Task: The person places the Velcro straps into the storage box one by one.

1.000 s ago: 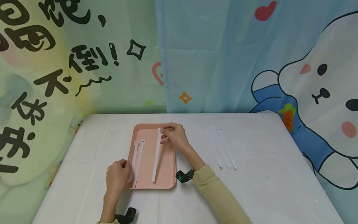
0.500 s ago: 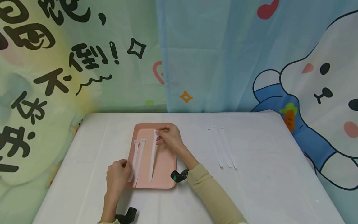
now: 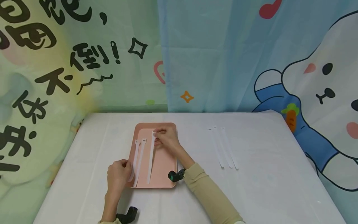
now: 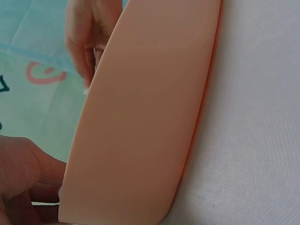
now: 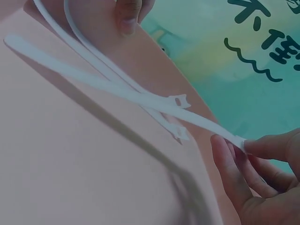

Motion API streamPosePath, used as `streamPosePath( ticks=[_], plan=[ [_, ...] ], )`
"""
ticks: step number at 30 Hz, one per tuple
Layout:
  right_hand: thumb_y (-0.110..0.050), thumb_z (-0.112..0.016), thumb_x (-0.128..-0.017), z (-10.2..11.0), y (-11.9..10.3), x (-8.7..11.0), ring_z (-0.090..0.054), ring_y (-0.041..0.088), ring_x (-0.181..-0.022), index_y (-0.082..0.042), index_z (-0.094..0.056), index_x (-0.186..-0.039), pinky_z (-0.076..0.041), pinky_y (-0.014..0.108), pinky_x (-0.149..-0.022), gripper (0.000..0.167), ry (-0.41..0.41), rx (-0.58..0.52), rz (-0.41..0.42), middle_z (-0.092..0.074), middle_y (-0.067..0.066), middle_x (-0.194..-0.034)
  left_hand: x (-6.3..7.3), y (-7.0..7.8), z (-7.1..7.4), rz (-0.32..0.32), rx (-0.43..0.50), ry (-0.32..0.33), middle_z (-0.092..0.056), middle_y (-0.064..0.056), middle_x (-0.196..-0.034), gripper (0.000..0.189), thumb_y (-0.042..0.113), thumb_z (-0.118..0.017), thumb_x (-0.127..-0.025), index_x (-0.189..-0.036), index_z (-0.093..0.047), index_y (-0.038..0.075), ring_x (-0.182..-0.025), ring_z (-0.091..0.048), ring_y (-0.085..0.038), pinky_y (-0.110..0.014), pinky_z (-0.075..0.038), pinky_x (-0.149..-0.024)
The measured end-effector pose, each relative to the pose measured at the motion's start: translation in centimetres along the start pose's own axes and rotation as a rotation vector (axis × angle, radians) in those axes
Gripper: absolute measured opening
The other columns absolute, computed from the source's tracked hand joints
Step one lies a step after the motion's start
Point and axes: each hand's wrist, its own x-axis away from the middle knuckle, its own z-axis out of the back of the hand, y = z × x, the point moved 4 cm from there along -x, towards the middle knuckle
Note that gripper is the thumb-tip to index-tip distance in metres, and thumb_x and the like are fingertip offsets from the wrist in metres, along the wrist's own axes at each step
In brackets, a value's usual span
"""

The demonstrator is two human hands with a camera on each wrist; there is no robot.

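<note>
A pink tray (image 3: pixel 166 179) stands on the table's left half. My left hand (image 3: pixel 118 174) grips the tray's near left rim between thumb and fingers; that hand (image 4: pixel 18 173) also shows beside the tall tray wall (image 4: pixel 136 117) in the left wrist view. Over the tray, my right hand (image 3: pixel 167 137) pinches the head end of a white cable tie strap (image 5: pixel 108 86), which hangs tilted and throws a shadow on the tray floor. Two more white straps (image 3: pixel 135 160) with slotted heads lie side by side along the tray's left side, their lower ends near the left hand.
Several white straps (image 3: pixel 222 149) lie roughly parallel on the white tablecloth (image 3: pixel 268 186), right of the tray. A printed curtain (image 3: pixel 207 62) hangs behind the table's far edge. Black camera mounts (image 3: pixel 176 175) sit on both wrists.
My right hand has shifted left over the tray, bringing its strap nearer to the two lying there. The left hand stays at the rim.
</note>
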Motion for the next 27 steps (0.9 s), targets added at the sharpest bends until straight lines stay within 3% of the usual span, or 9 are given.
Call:
streamPosePath(
  ticks=[8,13,20,27],
  plan=[
    [-0.004,-0.066,-0.095,-0.5,0.7,-0.3,-0.072,0.050,-0.081,0.005,-0.071,-0.110,-0.060,0.052,-0.071,0.018,0.021,0.074,-0.020,-0.073,0.029,-0.091,0.0,-0.1,0.0,0.013,0.002,-0.006,-0.075,-0.026,-0.089,0.025,0.010,-0.060,-0.094,-0.096,-0.078,-0.007,-0.069,-0.070,-0.031,-0.045,-0.054,-0.059],
    [-0.003,-0.068,-0.094,-0.8,1.3,-0.5,-0.074,0.046,-0.077,0.004,-0.072,-0.107,-0.061,0.049,-0.068,0.017,0.017,0.042,-0.046,-0.074,0.023,-0.085,0.0,-0.2,0.0,0.015,0.013,-0.009,-0.075,-0.026,-0.090,0.025,0.010,-0.060,-0.094,-0.096,-0.078,-0.008,-0.069,-0.070,-0.032,-0.045,-0.055,-0.058],
    [-0.003,-0.068,-0.094,-1.1,1.8,-0.8,-0.074,0.042,-0.081,0.005,-0.072,-0.109,-0.061,0.047,-0.069,0.018,-0.013,0.011,-0.062,-0.074,0.023,-0.092,0.1,-0.2,0.0,0.020,0.020,-0.016,-0.075,-0.026,-0.090,0.025,0.010,-0.060,-0.095,-0.097,-0.078,-0.008,-0.066,-0.069,-0.029,-0.041,-0.053,-0.055],
    [-0.004,-0.068,-0.095,-1.3,2.3,-1.3,-0.074,0.032,-0.071,0.003,-0.072,-0.110,-0.062,0.042,-0.067,0.017,-0.024,0.031,-0.054,-0.074,0.020,-0.089,-0.1,-0.1,-0.2,0.019,0.017,-0.005,-0.072,-0.018,-0.076,0.025,0.009,-0.059,-0.094,-0.092,-0.079,-0.006,-0.056,-0.055,-0.020,-0.031,-0.040,-0.048]
  ],
)
